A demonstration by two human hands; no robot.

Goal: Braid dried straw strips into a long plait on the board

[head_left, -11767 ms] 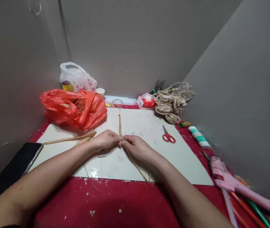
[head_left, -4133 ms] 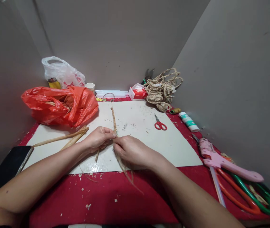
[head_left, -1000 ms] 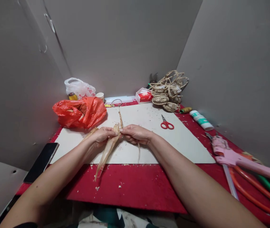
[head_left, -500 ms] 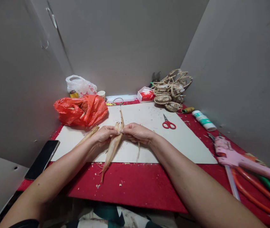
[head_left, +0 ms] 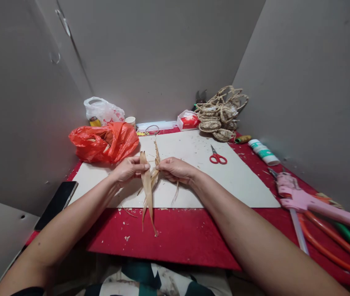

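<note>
Head view: left hand pinched shut on dried husk strip hanging below fingertips, right hand pinched on twisted cord just beyond fingertips; best kept taut, strip fed tight at the pinch.

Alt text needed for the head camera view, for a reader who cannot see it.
Two bare hands meet over a white board on a red table: the left hand pinches a dried leaf strip, the right hand grips a twisted straw cord. Red scissors lie to the right, an orange bag to the left.
</note>
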